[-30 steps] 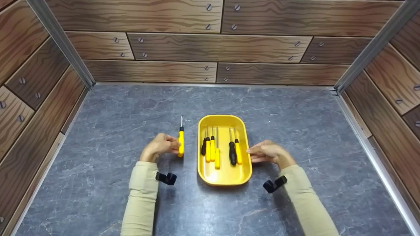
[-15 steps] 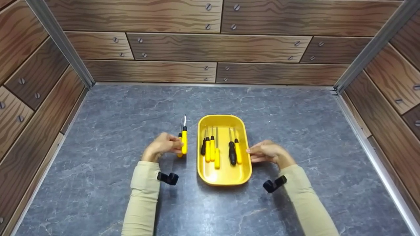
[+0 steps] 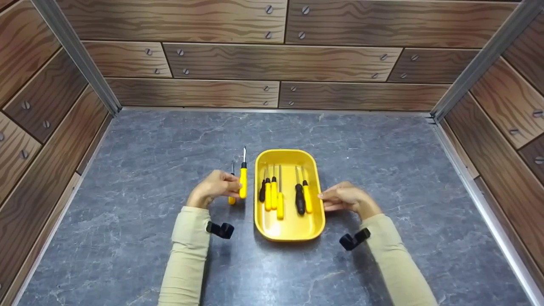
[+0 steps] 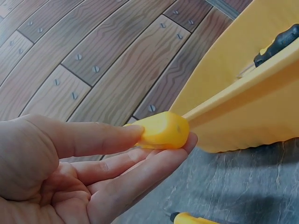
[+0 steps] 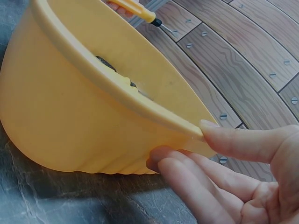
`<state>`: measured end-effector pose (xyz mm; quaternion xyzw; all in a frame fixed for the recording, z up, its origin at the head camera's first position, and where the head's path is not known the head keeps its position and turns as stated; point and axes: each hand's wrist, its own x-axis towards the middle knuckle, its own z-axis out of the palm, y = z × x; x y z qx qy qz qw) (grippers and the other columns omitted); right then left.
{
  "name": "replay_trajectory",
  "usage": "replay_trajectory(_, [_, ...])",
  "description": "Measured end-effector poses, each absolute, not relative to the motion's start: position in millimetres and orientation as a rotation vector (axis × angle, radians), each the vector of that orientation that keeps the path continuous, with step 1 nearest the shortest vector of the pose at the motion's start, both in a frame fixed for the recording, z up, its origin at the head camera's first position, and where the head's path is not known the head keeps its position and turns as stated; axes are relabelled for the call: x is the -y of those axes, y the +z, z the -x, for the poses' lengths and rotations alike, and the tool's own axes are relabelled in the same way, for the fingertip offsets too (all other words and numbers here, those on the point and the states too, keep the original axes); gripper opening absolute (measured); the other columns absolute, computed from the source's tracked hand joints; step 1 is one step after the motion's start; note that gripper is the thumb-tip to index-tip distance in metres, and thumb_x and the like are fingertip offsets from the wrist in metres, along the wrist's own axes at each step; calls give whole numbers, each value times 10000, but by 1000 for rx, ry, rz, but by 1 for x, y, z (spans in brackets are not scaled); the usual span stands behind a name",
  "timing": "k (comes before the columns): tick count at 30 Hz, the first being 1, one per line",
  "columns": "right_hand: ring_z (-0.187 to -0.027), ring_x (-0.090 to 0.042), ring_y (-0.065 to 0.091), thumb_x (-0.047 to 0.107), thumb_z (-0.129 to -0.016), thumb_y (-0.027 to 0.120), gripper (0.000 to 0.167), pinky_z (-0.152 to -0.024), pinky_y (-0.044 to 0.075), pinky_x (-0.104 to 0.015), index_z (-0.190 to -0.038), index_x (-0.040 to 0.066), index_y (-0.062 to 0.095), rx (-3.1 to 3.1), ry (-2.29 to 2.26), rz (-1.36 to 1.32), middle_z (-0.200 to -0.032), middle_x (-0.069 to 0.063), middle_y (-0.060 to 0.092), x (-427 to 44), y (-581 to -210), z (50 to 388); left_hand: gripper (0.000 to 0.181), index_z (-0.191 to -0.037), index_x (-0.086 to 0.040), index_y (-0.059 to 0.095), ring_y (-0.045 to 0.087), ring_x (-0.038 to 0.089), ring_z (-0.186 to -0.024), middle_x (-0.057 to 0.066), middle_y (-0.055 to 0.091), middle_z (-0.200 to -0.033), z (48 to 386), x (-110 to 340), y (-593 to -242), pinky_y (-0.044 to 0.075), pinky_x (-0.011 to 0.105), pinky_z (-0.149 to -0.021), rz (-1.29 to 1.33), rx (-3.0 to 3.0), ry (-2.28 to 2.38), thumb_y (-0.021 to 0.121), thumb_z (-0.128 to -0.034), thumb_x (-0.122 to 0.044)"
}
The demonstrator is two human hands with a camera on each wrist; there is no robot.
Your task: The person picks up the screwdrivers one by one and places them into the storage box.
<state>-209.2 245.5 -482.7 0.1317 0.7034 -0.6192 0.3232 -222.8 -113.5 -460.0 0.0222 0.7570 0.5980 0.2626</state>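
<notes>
My left hand (image 3: 217, 185) pinches the yellow handle of a screwdriver (image 3: 243, 180) between thumb and fingers, left of a yellow plastic bin (image 3: 291, 229). The handle's butt end (image 4: 175, 130) faces the left wrist camera; its shaft points away in the head view. Beneath, a second yellow screwdriver (image 3: 231, 200) lies on the tabletop, partly hidden by the hand. At the bin's right side, my right hand (image 3: 345, 196) holds the rim, thumb on the edge and fingers against the outer wall (image 5: 93, 116). Several yellow or black-handled screwdrivers, among them a black one (image 3: 300, 199), lie inside the bin.
The grey marbled tabletop (image 3: 382, 140) runs to wood-patterned walls (image 3: 221, 61) on the back, left and right. Metal strips (image 3: 484, 212) edge the surface. A black camera mount (image 3: 221, 230) sits on each wrist.
My left hand has lifted the screwdriver and moved it slightly right toward the bin, uncovering the second one beneath. The right hand and the bin stay in place.
</notes>
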Motion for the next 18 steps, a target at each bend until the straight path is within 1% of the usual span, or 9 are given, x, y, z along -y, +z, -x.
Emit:
replay_trajectory(2, [-670,-118,721,56,-861,684,332,-717,631,-273,-1128,-119,590,-1847,-1624,-348,-729,-24,748,-245,-483,209,354,-1203,203,538,671,68,-644,109,660,-883,223,113,-459,606,360,-857,-52,-2056,1605,560,-912,3])
replay_trajectory(5, [-663,-115,718,55,-861,682,312,-712,631,-270,-1113,-110,599,-1852,-1623,-344,-724,-21,746,-246,-482,209,360,-1220,188,535,678,76,-658,202,684,-979,223,110,-456,590,381,-891,-40,-2059,1590,563,-913,2])
replay_trajectory(9, [-654,-112,714,49,-859,680,230,-706,630,-266,-1048,-72,633,-1852,-1627,-340,-718,-19,744,-245,-482,209,362,-1231,181,532,685,85,-678,316,654,-1099,224,107,-454,579,396,-912,-47,-2050,1584,564,-919,-1])
replay_trajectory(13, [-653,-115,715,39,-859,674,229,-703,630,-266,-1053,-75,628,-1846,-1634,-347,-718,-22,744,-245,-482,209,366,-1238,177,528,686,86,-682,356,619,-1166,224,104,-454,580,393,-913,-65,-2045,1572,568,-925,-10])
replay_trajectory(16, [-652,-115,715,36,-860,671,237,-700,630,-265,-1061,-79,621,-1843,-1638,-353,-716,-21,743,-245,-482,208,359,-1230,177,532,684,83,-675,369,606,-1180,224,103,-453,583,388,-908,-74,-2041,1570,568,-927,-12])
replay_trajectory(18, [-652,-113,715,39,-860,673,200,-701,630,-264,-1031,-58,638,-1844,-1637,-355,-715,-19,743,-245,-482,208,350,-1218,179,539,683,83,-672,372,606,-1175,225,102,-452,585,386,-904,-84,-2040,1567,567,-927,-13])
